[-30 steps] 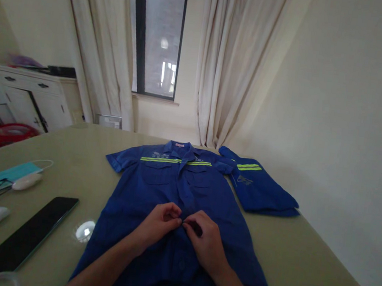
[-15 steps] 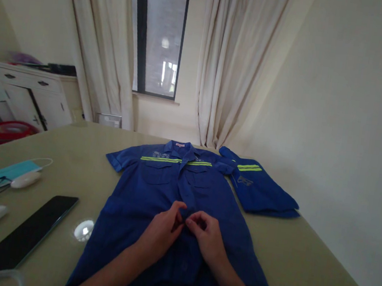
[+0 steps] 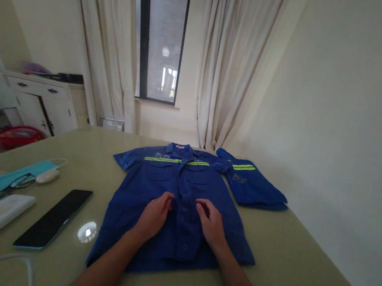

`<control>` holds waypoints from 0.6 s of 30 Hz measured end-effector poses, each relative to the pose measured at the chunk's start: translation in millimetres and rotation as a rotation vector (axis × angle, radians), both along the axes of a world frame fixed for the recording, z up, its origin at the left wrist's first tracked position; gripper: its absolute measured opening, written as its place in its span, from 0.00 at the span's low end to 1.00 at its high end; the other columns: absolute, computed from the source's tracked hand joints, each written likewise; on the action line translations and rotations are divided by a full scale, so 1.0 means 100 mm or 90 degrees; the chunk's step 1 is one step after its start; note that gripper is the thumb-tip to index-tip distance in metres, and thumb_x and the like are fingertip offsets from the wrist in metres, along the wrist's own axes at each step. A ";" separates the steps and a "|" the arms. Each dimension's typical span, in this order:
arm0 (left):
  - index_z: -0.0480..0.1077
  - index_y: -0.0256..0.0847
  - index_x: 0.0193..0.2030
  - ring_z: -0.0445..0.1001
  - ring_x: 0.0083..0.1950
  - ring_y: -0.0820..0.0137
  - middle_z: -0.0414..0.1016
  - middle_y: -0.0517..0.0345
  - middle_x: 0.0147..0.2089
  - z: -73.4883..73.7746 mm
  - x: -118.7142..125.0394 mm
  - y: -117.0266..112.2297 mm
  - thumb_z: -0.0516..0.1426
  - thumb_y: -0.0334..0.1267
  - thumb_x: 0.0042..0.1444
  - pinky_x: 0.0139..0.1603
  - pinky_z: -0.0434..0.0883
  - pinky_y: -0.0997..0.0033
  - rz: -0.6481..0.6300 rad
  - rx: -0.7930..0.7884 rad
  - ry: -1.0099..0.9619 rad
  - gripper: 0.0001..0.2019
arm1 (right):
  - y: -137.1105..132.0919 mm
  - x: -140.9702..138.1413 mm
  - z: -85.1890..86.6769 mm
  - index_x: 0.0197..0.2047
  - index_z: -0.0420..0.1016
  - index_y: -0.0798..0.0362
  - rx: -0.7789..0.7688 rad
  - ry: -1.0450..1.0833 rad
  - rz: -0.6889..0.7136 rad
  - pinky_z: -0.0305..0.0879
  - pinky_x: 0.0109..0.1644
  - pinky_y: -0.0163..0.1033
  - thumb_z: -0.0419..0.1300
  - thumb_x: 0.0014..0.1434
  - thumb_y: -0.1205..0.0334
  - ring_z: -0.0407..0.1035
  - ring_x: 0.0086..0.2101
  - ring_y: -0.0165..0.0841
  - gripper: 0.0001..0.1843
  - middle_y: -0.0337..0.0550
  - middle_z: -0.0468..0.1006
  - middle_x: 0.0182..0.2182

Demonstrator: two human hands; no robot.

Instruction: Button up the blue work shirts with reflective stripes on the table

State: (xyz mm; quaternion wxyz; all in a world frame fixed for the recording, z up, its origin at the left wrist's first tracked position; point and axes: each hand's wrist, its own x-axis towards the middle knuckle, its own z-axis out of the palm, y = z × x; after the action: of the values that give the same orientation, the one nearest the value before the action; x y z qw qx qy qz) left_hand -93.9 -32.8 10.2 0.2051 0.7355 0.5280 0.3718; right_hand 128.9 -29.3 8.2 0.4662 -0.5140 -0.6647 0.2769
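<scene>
Both L hand (image 3: 155,213) & R hand (image 3: 212,222) flank shirt (image 3: 182,216) placket (image 3: 183,235), fingers half-curled, can't tell if gripping; collar (image 3: 180,150) nr table's (image 3: 301,268) far edge, prob. so buttons (image 3: 184,247) sit close.

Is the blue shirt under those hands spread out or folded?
Spread out: the shirt lies front up on the table, its sleeves reaching out to both sides.

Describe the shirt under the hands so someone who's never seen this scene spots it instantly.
Below the dark-framed window, a greenish table fills the foreground. On it, a blue short-sleeved shirt lies front up, the left hand and right hand either side of its button strip. Unlike the folded blue garment beside it, it is spread out, with collar and both sleeves showing.
</scene>
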 end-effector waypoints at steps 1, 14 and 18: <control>0.72 0.43 0.54 0.79 0.45 0.63 0.81 0.52 0.43 -0.02 -0.07 -0.06 0.46 0.39 0.70 0.50 0.72 0.64 0.008 0.027 0.048 0.16 | -0.03 0.08 -0.03 0.49 0.79 0.52 0.017 -0.029 -0.013 0.71 0.52 0.46 0.55 0.66 0.48 0.76 0.44 0.40 0.20 0.49 0.82 0.44; 0.72 0.59 0.62 0.70 0.65 0.55 0.72 0.56 0.66 0.05 -0.98 -1.25 0.62 0.57 0.58 0.70 0.62 0.50 -0.134 0.058 0.286 0.25 | -1.28 1.15 0.08 0.58 0.77 0.38 0.019 -0.374 0.143 0.65 0.63 0.48 0.67 0.60 0.44 0.70 0.56 0.46 0.24 0.48 0.77 0.57; 0.79 0.53 0.46 0.77 0.50 0.64 0.80 0.57 0.47 0.15 -0.81 -1.34 0.57 0.45 0.66 0.55 0.71 0.65 -0.193 0.065 0.244 0.09 | -1.34 1.06 0.11 0.42 0.81 0.41 0.059 -0.363 0.116 0.69 0.53 0.45 0.61 0.66 0.55 0.74 0.45 0.42 0.07 0.45 0.81 0.41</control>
State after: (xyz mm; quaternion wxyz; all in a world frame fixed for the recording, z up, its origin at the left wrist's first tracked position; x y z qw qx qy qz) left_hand -174.4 -167.2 25.2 0.1175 0.8729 0.4211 0.2169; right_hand 234.7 -163.6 19.2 0.2569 -0.4875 -0.8241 0.1312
